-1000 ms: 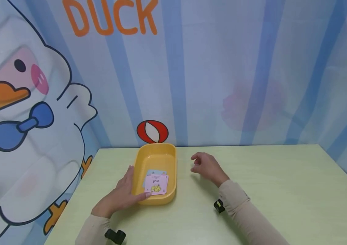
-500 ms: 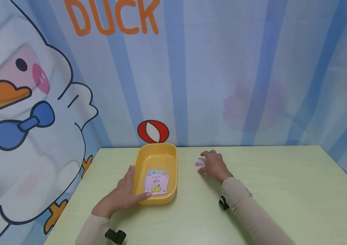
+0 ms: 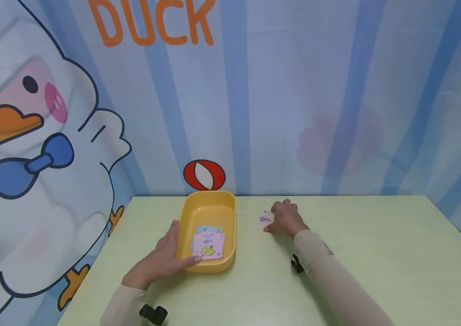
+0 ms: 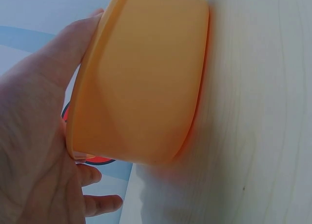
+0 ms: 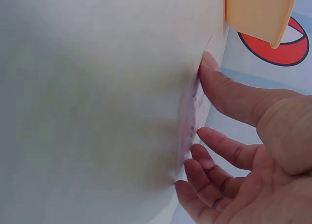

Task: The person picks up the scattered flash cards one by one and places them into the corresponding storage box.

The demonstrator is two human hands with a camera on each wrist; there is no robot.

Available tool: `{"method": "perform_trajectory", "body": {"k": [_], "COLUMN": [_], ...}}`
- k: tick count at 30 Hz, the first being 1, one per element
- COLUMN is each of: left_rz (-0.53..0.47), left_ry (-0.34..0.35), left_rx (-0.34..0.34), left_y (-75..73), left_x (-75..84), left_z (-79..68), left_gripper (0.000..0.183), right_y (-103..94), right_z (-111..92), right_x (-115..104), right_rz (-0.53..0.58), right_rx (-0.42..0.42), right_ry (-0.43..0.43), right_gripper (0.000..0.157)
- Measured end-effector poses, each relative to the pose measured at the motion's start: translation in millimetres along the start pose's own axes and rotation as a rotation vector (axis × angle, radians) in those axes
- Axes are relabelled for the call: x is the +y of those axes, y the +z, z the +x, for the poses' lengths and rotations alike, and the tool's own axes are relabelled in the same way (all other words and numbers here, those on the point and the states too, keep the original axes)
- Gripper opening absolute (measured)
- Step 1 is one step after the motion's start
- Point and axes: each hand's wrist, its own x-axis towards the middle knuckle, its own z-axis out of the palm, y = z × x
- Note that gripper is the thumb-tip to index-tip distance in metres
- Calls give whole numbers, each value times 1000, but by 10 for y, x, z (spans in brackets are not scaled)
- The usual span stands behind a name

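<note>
My left hand [image 3: 161, 258] rests at the near left corner of a yellow tray [image 3: 214, 213], its fingers straight along the outer side and the thumb over the near rim. Inside the tray lie a pink card [image 3: 209, 246] reading "cat" and a pale blue card [image 3: 214, 229] partly under it. To the tray's right, my right hand [image 3: 286, 218] pinches a round pale pink card [image 3: 266, 218] with a purple picture, low over the table. Thumb and fingers span this card [image 5: 194, 107] in the right wrist view; its far part is hidden by the hand.
The pale wooden table [image 3: 360, 262] reaches back to a blue striped cloth backdrop [image 3: 279, 90] printed with a duck [image 3: 51, 181] and a red and white ball [image 3: 204, 175]. A black wrist camera [image 3: 154, 314] sits on the left sleeve.
A second ago the right hand hovered nearer the tray and no round card showed. The hand has since moved right, the card has come into view, and the fingers have closed in on it.
</note>
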Motion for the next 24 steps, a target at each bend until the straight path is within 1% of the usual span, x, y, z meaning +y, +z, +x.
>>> {"method": "perform_trajectory", "body": {"k": [7, 12, 17, 24], "left_rz": [10, 11, 9, 12], "left_ry": [-7, -2, -1, 3], "left_rx": [0, 4, 6, 1], "left_y": [3, -4, -9, -5], "left_x": [4, 9, 16, 7], "left_z": [-6, -8, -10, -7], "left_gripper": [132, 132, 132, 130], "right_y": [-71, -67, -53, -68], "right_z": [3, 43, 77, 62], "right_x": [-61, -66, -63, -84], "right_rz": [3, -12, -29, -41], "right_rx": [-41, -67, -71, -71], "right_ry": [17, 36, 38, 23], "right_gripper": [57, 57, 58, 58]}}
